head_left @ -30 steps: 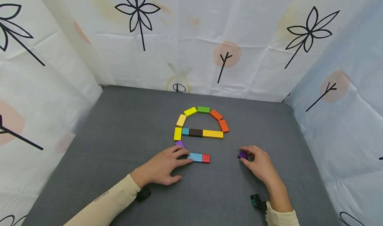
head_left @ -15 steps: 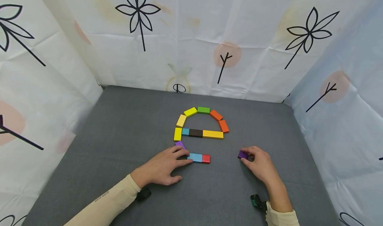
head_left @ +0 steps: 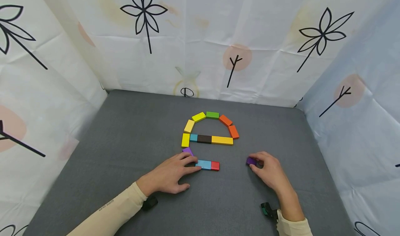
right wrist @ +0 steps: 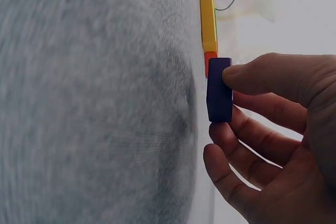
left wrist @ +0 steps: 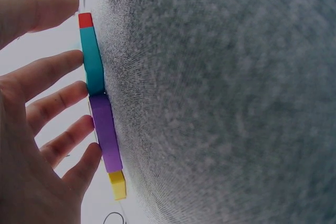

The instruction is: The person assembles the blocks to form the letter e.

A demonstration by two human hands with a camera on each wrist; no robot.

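Several colored blocks form an outline on the grey table. My left hand (head_left: 170,173) lies at its lower left, fingers spread, fingertips touching the purple block (left wrist: 106,135) and the light blue block (head_left: 204,164). A red block (head_left: 215,165) sits at the right end of the light blue one. To the right, apart from the outline, my right hand (head_left: 270,170) pinches a dark purple block (right wrist: 220,90) between thumb and fingers. In the head view my left hand hides part of the purple block.
Above the hands, yellow blocks (head_left: 185,140), a green block (head_left: 212,115) and orange blocks (head_left: 233,132) make an arch. A blue block (head_left: 193,137), a dark brown block (head_left: 204,139) and a long yellow block (head_left: 222,140) cross its base. Printed curtains (head_left: 200,55) surround the grey table (head_left: 140,125).
My right hand has shifted slightly left with the dark purple block. My left hand and the laid blocks stay where they were.
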